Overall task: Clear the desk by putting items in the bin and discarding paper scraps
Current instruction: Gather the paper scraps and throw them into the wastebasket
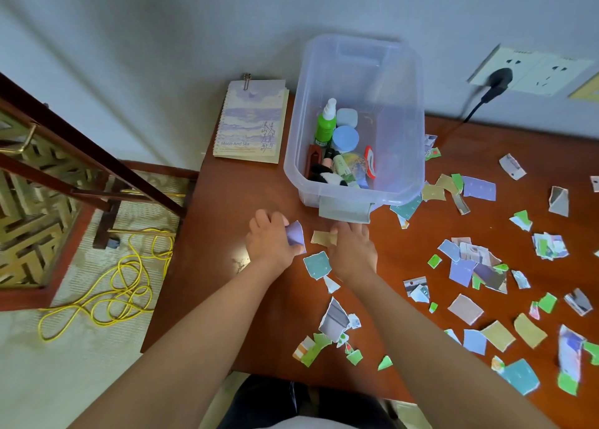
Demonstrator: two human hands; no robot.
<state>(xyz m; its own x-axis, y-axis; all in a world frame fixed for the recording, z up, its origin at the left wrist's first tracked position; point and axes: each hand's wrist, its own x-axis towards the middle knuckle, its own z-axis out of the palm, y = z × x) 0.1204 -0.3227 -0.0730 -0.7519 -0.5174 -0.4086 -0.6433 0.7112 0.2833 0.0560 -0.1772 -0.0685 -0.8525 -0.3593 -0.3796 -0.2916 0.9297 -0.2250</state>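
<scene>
A clear plastic bin [402, 175] stands at the back of the wooden desk [233, 201] and holds a green spray bottle [325, 124], blue jars and other small items. Just in front of it, my left hand [269, 239] grips a purple paper scrap [295, 233]. My right hand [351, 250] lies next to it, its fingers on a tan scrap [322, 238]; whether it pinches that scrap is not clear. A teal scrap [317, 265] lies between my wrists. Several torn coloured scraps [476, 266] litter the desk's right half.
A spiral notebook [251, 124] lies left of the bin against the wall. A black plug [499, 80] sits in a wall socket at the back right, its cord running down to the desk. Left of the desk are a dark wooden frame [97, 156] and a yellow cable [123, 282] on the floor.
</scene>
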